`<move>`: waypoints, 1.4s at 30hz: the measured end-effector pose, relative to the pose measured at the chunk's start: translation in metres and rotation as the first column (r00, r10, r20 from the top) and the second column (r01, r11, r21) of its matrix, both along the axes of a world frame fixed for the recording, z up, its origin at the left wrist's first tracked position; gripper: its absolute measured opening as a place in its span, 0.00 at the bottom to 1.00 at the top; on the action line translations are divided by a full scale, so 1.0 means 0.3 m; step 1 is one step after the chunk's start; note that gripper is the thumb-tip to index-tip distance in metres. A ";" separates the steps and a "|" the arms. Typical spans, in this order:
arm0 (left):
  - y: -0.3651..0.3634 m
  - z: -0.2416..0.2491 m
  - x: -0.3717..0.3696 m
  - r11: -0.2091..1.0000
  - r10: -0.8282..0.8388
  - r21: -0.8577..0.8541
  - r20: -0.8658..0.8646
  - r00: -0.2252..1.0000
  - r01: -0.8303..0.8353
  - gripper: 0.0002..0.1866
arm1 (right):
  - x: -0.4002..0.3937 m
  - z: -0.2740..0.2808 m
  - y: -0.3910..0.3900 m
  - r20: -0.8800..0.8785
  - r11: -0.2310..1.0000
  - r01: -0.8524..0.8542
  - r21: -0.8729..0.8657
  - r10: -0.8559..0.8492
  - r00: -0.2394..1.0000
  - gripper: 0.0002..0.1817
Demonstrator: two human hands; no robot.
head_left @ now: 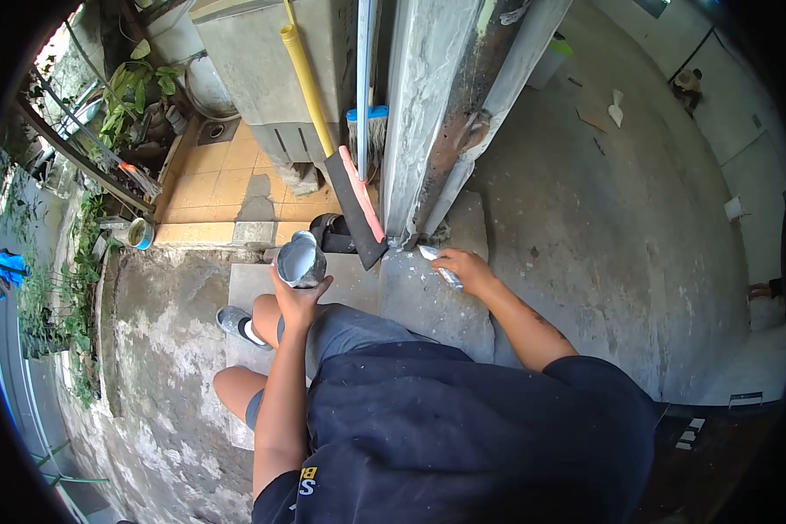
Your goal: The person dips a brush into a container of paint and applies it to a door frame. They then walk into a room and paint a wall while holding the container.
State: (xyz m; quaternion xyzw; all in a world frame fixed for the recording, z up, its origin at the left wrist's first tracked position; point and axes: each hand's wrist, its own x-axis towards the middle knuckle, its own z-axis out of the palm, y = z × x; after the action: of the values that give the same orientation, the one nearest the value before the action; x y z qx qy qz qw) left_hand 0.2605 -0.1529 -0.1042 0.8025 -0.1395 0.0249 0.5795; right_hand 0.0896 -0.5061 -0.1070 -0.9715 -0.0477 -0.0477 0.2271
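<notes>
My left hand (299, 301) is wrapped round a grey-smeared cup (310, 278) with a smooth whitish mix (298, 260) inside. The cup is held above my knee, its mouth facing up to the camera. My right hand (465, 271) is closed on a flat tool smeared with white (445, 269); its exact kind I cannot make out. This tool is close to the foot of a grey, patchy door post (419, 131). White specks lie on the concrete sill (432, 306) beneath it.
A floor squeegee (355, 205) with a yellow pole (307, 87) leans beside the post. Behind it stand a blue-topped brush (367, 131) and a dark shoe (332, 231). A concrete block (253, 61) rises from orange tiles (205, 188). Scraps (616, 109) lie on the floor at right.
</notes>
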 end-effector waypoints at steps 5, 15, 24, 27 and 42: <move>0.027 -0.008 0.011 1.000 0.015 -0.021 -0.004 1.000 -0.015 0.57 | 0.037 -0.089 -0.020 0.045 0.997 0.067 0.022 -0.068 0.997 0.21; 0.001 -0.032 0.015 0.999 -0.021 -0.034 0.023 1.000 0.022 0.56 | -0.053 0.459 -0.006 0.386 0.989 0.090 -0.119 -0.037 0.922 0.19; -0.001 -0.106 -0.046 1.000 0.012 0.025 -0.050 0.999 -0.011 0.59 | -0.104 0.920 0.062 0.528 0.967 0.080 -0.242 0.062 0.847 0.14; -0.001 -0.112 -0.050 0.999 0.025 0.043 0.004 1.000 -0.025 0.60 | -0.121 0.886 0.084 0.373 0.982 0.061 -0.177 0.009 0.928 0.14; 0.007 -0.146 -0.064 0.986 0.062 0.151 0.045 0.997 -0.068 0.59 | -0.013 0.687 0.019 0.486 0.995 0.097 0.003 -0.086 0.869 0.11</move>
State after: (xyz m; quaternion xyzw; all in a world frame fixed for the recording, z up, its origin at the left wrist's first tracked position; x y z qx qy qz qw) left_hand 0.2412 -0.1507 -0.1479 0.8480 -0.1264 0.0493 0.5123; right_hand 0.0857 -0.5004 0.0991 -0.9319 -0.0576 -0.3003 0.1949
